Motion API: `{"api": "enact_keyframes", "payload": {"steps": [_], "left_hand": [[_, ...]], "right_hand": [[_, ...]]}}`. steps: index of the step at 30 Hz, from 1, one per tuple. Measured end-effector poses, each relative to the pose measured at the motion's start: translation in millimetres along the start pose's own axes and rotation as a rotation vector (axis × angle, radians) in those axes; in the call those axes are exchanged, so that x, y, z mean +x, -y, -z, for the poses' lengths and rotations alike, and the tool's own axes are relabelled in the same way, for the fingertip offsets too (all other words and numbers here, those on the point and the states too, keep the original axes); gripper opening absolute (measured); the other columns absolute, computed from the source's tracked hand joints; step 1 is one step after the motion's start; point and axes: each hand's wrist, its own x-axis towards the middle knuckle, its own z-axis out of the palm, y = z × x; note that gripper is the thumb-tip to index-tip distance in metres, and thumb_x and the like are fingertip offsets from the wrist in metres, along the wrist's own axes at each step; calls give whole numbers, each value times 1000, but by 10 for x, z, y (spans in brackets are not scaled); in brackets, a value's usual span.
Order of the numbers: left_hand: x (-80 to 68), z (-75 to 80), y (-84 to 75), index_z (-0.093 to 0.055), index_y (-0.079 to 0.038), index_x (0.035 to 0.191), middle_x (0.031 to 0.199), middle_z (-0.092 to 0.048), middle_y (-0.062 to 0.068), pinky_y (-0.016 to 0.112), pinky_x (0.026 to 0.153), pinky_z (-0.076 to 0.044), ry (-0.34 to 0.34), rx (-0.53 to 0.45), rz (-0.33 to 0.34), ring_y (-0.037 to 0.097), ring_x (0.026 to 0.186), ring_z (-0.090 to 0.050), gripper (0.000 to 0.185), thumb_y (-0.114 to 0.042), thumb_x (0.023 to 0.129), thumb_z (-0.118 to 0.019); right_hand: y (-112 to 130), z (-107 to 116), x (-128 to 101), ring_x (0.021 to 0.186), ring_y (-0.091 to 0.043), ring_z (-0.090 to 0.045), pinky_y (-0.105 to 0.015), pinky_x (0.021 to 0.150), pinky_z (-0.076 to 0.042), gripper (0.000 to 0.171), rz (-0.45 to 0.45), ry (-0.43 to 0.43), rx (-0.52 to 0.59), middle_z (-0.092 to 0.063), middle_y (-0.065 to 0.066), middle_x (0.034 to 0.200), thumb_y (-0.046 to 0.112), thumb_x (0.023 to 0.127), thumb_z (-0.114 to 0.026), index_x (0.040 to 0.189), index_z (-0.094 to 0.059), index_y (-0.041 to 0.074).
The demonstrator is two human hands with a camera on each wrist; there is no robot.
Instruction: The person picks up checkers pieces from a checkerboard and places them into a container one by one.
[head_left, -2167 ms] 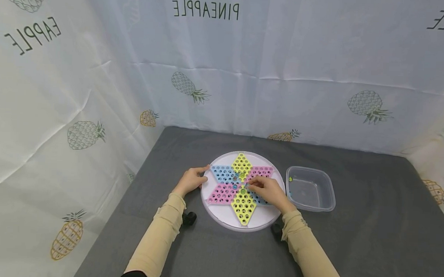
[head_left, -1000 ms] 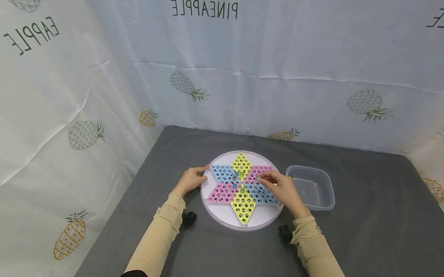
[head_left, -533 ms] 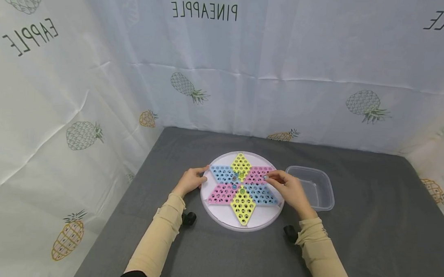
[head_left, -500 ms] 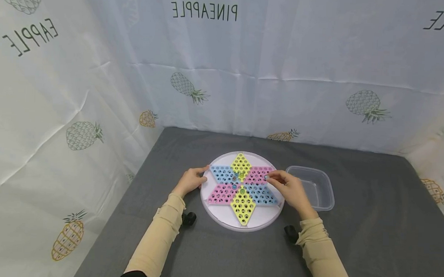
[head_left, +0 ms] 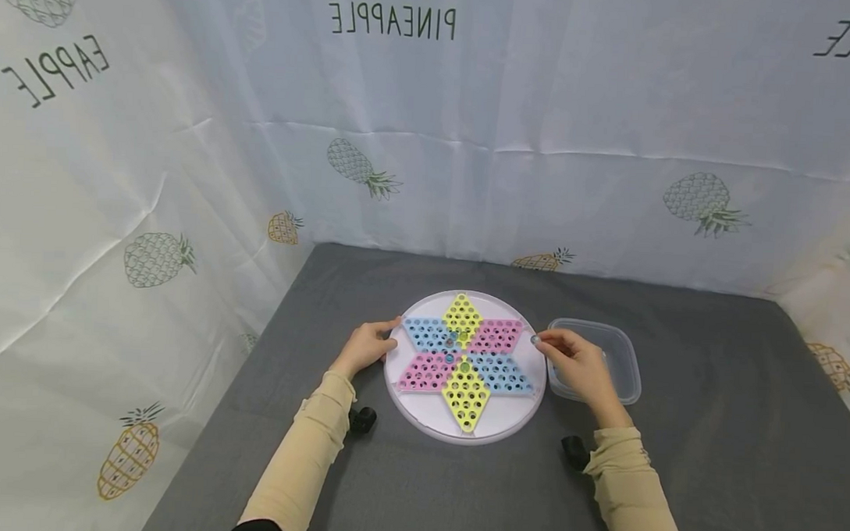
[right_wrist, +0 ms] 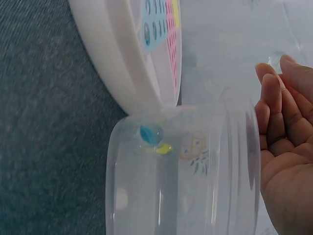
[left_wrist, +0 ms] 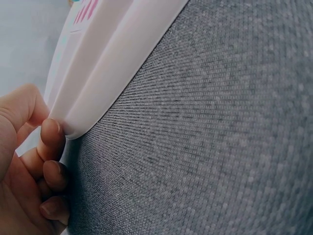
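A round white Chinese checkers board [head_left: 420,410] lies on the grey cloth, its star of holes coloured yellow, pink and blue. My left hand [head_left: 364,348] grips the board's left rim; in the left wrist view the thumb and forefinger meet that edge. Several marbles sit around the star's centre, among them a green marble [head_left: 465,368] and a blue marble [head_left: 450,358]. Between thumb and fingertips, my right hand [head_left: 581,369] pinches a clear marble [right_wrist: 275,59], held above the near left edge of a clear plastic box [head_left: 631,366].
Inside the box, seen through its wall, lie a marble with blue in it [right_wrist: 150,134] and something yellow [right_wrist: 164,148]. The box stands close against the board's right side. A pineapple-print curtain [head_left: 427,195] hangs behind the table.
My right hand has lifted the clear marble from near the board's centre and carried it rightward to the box's edge. The left hand has stayed on the rim.
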Motion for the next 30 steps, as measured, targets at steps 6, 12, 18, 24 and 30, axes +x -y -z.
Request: {"api": "enact_keyframes", "payload": {"steps": [6,12,18,24,30], "left_hand": [[4,-9,8,-51,-25,134,51,-48,-1,24,50,-34,-4,6,-1,12,46,-39,53,-18,83,-60],[-3,-9,-5,-51,-24,134,51,-47,-1,24,50,-33,-4,9,-3,11,46,-39,53,-18,82,-60],[-2,-7,5,-52,-24,134,50,-49,0,24,49,-33,-7,2,-8,12,45,-39,53,-17,82,-59],[2,-4,15,-51,-25,134,50,-49,0,24,49,-34,-2,-8,-13,11,45,-39,53,-18,83,-59],[2,-1,8,-51,-25,135,50,-48,0,24,49,-33,2,-8,-7,11,45,-39,53,-18,82,-59]], "right_hand": [[-102,82,-30,74,10,-54,-14,67,-46,28,6,-23,-28,-70,-7,94,32,88,-62,106,-68,12],[-202,163,-55,73,15,-51,-13,66,-45,27,-6,-45,-65,-70,-9,93,29,88,-62,105,-67,9],[-245,207,-60,71,14,-50,-16,63,-44,27,-38,-54,-114,-70,-12,92,28,88,-63,105,-67,7],[-259,241,-30,78,-11,-60,-25,65,-44,30,-86,3,-176,-69,-13,94,29,89,-61,107,-66,5],[-281,264,13,86,-28,-63,-33,67,-46,30,-112,69,-206,-68,-15,95,27,90,-59,107,-64,2]]}}
